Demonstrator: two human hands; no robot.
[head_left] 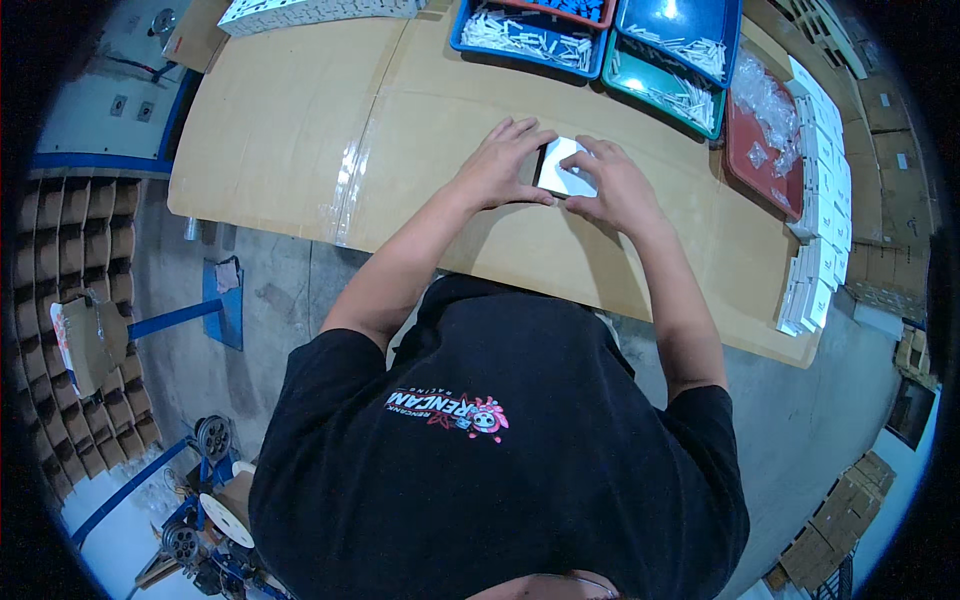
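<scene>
A small white box [562, 166] with a dark side lies on the cardboard-covered table [300, 130] in front of me. My left hand [500, 165] rests on the table at the box's left edge, fingers spread and touching it. My right hand [612, 185] covers the box's right side, with fingertips pressing on its top flap. Both forearms reach up from my black shirt at the bottom of the view.
Blue trays [530, 38] and a teal tray [660, 90] with small white pieces stand at the far edge. A red tray [765, 150] holds clear bags. White boxes [822, 200] are stacked along the right edge. Cardboard cartons stand on the floor at left and right.
</scene>
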